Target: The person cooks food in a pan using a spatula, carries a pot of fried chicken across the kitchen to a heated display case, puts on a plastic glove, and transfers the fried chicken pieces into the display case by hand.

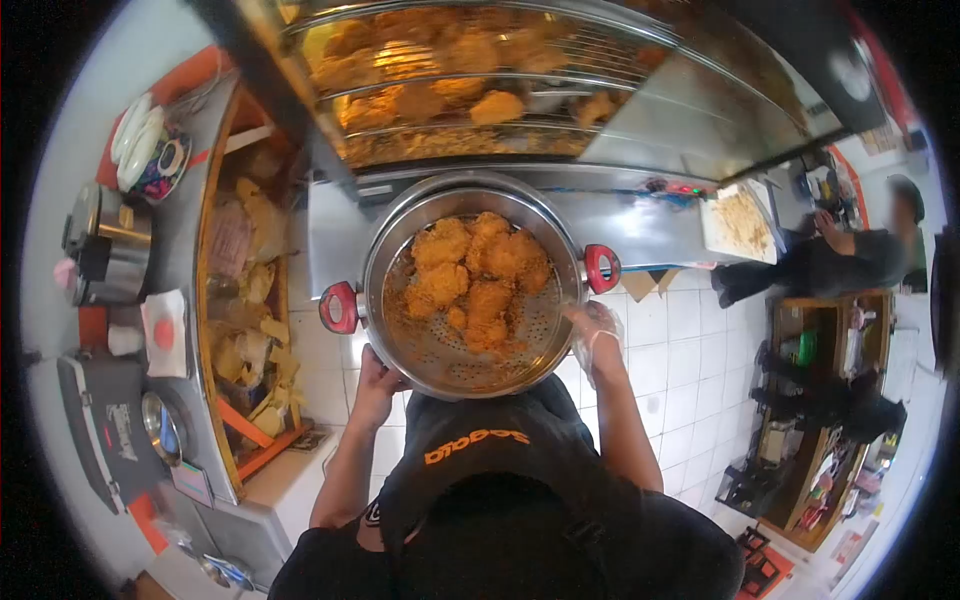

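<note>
A steel steamer pot (400, 345) with a perforated bottom and red side handles is held in front of my body, at the edge of the steel counter. Several pieces of golden fried chicken (488, 265) lie heaped inside it, with crumbs around them. My left hand (376, 385) grips the pot's near left side, its fingers partly hidden beneath. On the right, my right hand (598, 342) wears a clear plastic glove and holds the rim below the red handle, thumb toward the inside.
Ahead is a lit glass display cabinet (480, 75) with fried chicken on racks. A white tray of crumbs (738, 222) sits right on the counter (650, 232). Another person (855, 255) stands far right. At left are a shelf (215, 400) of bags and a rice cooker (112, 240).
</note>
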`<action>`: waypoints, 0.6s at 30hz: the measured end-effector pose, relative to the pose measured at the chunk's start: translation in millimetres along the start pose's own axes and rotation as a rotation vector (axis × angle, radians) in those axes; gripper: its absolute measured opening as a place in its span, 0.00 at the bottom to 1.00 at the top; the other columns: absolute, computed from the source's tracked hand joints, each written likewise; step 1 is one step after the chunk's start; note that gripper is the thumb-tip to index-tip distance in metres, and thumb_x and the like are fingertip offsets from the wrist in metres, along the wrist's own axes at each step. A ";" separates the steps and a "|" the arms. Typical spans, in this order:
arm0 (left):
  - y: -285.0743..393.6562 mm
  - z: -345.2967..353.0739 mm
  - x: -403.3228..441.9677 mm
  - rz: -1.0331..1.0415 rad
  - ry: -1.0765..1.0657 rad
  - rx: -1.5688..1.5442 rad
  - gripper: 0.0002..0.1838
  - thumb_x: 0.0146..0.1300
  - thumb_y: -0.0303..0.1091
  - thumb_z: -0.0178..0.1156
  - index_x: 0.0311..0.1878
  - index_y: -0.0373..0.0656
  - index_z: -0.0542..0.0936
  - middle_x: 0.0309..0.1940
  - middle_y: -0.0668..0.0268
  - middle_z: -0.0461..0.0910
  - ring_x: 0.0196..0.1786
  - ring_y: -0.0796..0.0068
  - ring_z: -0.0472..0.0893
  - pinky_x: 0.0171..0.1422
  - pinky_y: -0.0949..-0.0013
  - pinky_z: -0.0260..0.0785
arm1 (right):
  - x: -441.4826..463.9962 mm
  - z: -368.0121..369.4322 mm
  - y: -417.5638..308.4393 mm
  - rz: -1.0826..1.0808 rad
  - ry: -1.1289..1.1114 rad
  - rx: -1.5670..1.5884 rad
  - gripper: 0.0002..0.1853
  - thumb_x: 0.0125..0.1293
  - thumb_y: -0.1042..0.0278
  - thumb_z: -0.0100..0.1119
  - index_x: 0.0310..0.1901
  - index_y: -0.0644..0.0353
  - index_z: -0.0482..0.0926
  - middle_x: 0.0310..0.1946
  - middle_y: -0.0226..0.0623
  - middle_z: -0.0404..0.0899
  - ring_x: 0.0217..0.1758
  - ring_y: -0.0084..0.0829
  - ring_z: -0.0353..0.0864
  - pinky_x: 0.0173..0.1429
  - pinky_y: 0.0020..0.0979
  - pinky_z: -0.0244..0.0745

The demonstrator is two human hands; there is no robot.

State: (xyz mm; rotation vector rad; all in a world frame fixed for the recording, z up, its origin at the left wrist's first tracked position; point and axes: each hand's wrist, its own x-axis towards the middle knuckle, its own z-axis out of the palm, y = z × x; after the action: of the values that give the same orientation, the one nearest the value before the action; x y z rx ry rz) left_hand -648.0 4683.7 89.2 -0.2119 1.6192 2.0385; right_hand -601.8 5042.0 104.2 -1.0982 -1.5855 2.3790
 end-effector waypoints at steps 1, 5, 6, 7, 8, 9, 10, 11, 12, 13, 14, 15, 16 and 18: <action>-4.9 20.2 4.4 0.010 -0.008 -0.010 0.27 0.65 0.33 0.58 0.63 0.44 0.59 0.54 0.60 0.73 0.48 0.69 0.80 0.43 0.67 0.79 | 8.8 -28.1 -5.1 -0.009 -0.006 0.031 0.33 0.61 0.62 0.67 0.59 0.76 0.64 0.50 0.46 0.76 0.50 0.34 0.77 0.55 0.29 0.73; -30.1 102.8 30.9 -0.016 -0.012 0.007 0.25 0.64 0.32 0.58 0.61 0.45 0.61 0.52 0.62 0.75 0.43 0.73 0.80 0.40 0.72 0.78 | 14.3 -114.1 -113.9 0.229 0.019 -0.264 0.35 0.69 0.44 0.53 0.66 0.67 0.65 0.63 0.47 0.71 0.60 0.47 0.74 0.61 0.43 0.70; -29.9 127.0 33.7 -0.031 -0.040 -0.007 0.26 0.63 0.31 0.59 0.62 0.45 0.61 0.53 0.62 0.74 0.45 0.72 0.80 0.40 0.72 0.78 | 26.7 -158.3 -125.5 0.157 -0.095 -0.286 0.41 0.66 0.34 0.51 0.74 0.51 0.56 0.68 0.45 0.65 0.63 0.48 0.71 0.62 0.49 0.68; -29.9 156.7 33.5 -0.030 -0.017 -0.034 0.26 0.62 0.30 0.59 0.61 0.46 0.61 0.53 0.62 0.75 0.47 0.70 0.81 0.40 0.70 0.79 | 39.2 -195.6 -133.0 0.121 -0.149 -0.123 0.42 0.66 0.32 0.47 0.74 0.50 0.55 0.69 0.46 0.63 0.63 0.49 0.71 0.62 0.49 0.68; -33.7 181.9 37.7 -0.041 -0.014 -0.009 0.26 0.62 0.30 0.59 0.61 0.46 0.61 0.53 0.62 0.75 0.48 0.69 0.81 0.39 0.68 0.80 | 51.5 -230.4 -143.5 0.075 -0.200 0.040 0.43 0.66 0.29 0.44 0.74 0.50 0.54 0.70 0.46 0.61 0.64 0.50 0.70 0.62 0.50 0.68; -39.7 201.8 37.8 -0.061 -0.008 0.022 0.25 0.62 0.29 0.59 0.61 0.46 0.62 0.53 0.62 0.74 0.49 0.68 0.81 0.39 0.66 0.81 | 59.1 -262.8 -151.3 0.034 -0.249 0.205 0.45 0.65 0.26 0.40 0.75 0.50 0.53 0.71 0.46 0.59 0.64 0.51 0.70 0.62 0.50 0.68; -46.6 219.1 40.7 -0.061 0.006 0.033 0.25 0.62 0.30 0.59 0.60 0.47 0.62 0.53 0.62 0.74 0.49 0.68 0.81 0.39 0.65 0.81 | 60.0 -275.5 -164.3 -0.017 -0.226 0.213 0.45 0.66 0.24 0.33 0.75 0.47 0.49 0.72 0.46 0.58 0.64 0.51 0.70 0.62 0.50 0.67; -55.3 231.7 41.1 -0.066 0.026 0.044 0.25 0.62 0.30 0.59 0.60 0.47 0.62 0.54 0.62 0.74 0.49 0.68 0.81 0.39 0.65 0.81 | 61.2 -290.9 -164.8 -0.047 -0.233 0.279 0.44 0.66 0.25 0.33 0.75 0.47 0.49 0.72 0.46 0.58 0.64 0.51 0.70 0.63 0.50 0.67; -59.8 248.1 44.9 -0.060 0.051 0.043 0.25 0.62 0.30 0.59 0.60 0.47 0.62 0.54 0.62 0.74 0.49 0.68 0.81 0.38 0.64 0.82 | 67.9 -305.6 -167.8 -0.083 -0.249 0.333 0.44 0.67 0.26 0.33 0.75 0.47 0.48 0.71 0.47 0.59 0.64 0.50 0.70 0.63 0.50 0.66; -62.0 264.3 46.9 -0.049 0.033 0.036 0.25 0.63 0.30 0.59 0.60 0.47 0.62 0.54 0.62 0.74 0.49 0.68 0.81 0.39 0.63 0.82 | 74.2 -319.4 -173.1 -0.120 -0.274 0.380 0.43 0.67 0.26 0.33 0.75 0.47 0.48 0.71 0.47 0.59 0.64 0.50 0.70 0.64 0.49 0.66; -61.9 285.6 46.7 -0.042 0.020 0.034 0.24 0.63 0.31 0.59 0.60 0.47 0.62 0.54 0.62 0.74 0.50 0.67 0.81 0.39 0.63 0.82 | 78.7 -337.3 -177.3 -0.148 -0.293 0.388 0.43 0.68 0.27 0.33 0.75 0.47 0.48 0.71 0.45 0.59 0.66 0.50 0.68 0.66 0.49 0.62; -61.6 299.5 47.7 -0.035 0.009 0.035 0.24 0.63 0.31 0.59 0.60 0.47 0.62 0.55 0.62 0.74 0.50 0.67 0.80 0.40 0.62 0.82 | 85.2 -349.9 -176.8 -0.161 -0.246 0.407 0.41 0.69 0.28 0.31 0.75 0.47 0.50 0.71 0.45 0.59 0.68 0.49 0.66 0.66 0.51 0.62; -63.7 309.3 49.2 -0.035 0.000 0.045 0.24 0.63 0.32 0.59 0.60 0.47 0.62 0.55 0.62 0.74 0.51 0.67 0.80 0.41 0.62 0.82 | 91.0 -358.9 -173.7 -0.168 -0.200 0.425 0.39 0.70 0.30 0.29 0.74 0.47 0.52 0.72 0.44 0.58 0.69 0.49 0.64 0.66 0.53 0.62; -69.4 324.2 48.3 -0.047 -0.008 0.065 0.24 0.63 0.32 0.59 0.60 0.48 0.62 0.55 0.62 0.74 0.52 0.67 0.80 0.42 0.62 0.82 | 93.2 -369.6 -165.7 -0.166 -0.140 0.483 0.39 0.70 0.30 0.29 0.75 0.47 0.51 0.73 0.43 0.57 0.71 0.49 0.62 0.68 0.54 0.58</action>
State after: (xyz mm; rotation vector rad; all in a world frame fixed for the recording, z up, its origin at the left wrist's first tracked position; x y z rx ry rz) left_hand -591.8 5013.9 96.7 -0.2162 1.6576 1.9466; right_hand -501.4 5445.0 117.0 -0.6897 -0.9930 2.5668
